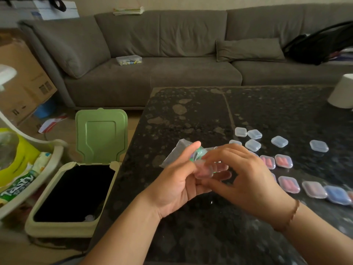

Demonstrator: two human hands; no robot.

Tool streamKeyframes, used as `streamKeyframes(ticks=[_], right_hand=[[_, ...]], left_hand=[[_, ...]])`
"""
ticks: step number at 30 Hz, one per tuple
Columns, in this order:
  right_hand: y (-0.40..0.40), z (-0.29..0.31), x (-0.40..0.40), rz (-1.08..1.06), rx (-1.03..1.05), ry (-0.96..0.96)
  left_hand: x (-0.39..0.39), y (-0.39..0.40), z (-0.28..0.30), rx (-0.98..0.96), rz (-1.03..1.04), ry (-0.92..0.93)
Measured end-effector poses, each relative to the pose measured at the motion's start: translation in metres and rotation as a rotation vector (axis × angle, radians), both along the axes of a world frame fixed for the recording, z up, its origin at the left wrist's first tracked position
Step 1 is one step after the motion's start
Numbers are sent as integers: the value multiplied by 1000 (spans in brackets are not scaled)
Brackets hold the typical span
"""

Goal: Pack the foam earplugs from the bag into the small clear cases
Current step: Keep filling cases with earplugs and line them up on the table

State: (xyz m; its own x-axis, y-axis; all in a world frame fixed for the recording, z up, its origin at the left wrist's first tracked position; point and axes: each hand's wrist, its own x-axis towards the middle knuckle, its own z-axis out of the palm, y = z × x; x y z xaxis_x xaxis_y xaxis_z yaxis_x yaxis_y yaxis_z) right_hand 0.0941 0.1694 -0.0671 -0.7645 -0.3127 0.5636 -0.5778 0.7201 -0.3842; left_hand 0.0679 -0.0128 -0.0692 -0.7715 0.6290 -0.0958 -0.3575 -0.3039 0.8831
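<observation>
Clear case (204, 170) was pinched between my left hand (178, 185) and right hand (246, 180), held above table (191, 115) to steady closing

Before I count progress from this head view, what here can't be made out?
- Case in hand: blurred, covered by left hand and right hand; latch state unclear.
- Earplug bag: mostly behind the fingers; what is left in it cannot be seen.
- Filled cases: row cut off by the right edge.
- Bin interior: too dark.
</observation>
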Motion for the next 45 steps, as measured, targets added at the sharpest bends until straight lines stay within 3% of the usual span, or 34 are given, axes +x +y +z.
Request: streamKeyframes(ticks=[5, 8, 13, 20, 25, 33, 39, 45], right_hand=[[2, 8, -1, -66, -60, 59], [4, 7, 0, -41, -103, -72], [-1, 7, -1, -45, -506, -363], [-7, 7, 1, -14, -560, -336], [7, 3, 6, 0, -310, -301], [57, 8, 28, -166, 78, 88], [157, 5, 18, -661, 89, -235], [189, -1, 8, -680, 306, -361]], left_hand=[[2, 4, 0, -115, 124, 100], [4, 6, -2, -157, 181, 190], [5, 9, -5, -291, 315, 453], [6, 9, -8, -377, 364, 573], [12, 11, -14, -479, 346, 679], [30, 49, -3, -438, 269, 723], [34, 58, -12, -460, 315, 780], [38, 58, -20, -515, 230, 806]])
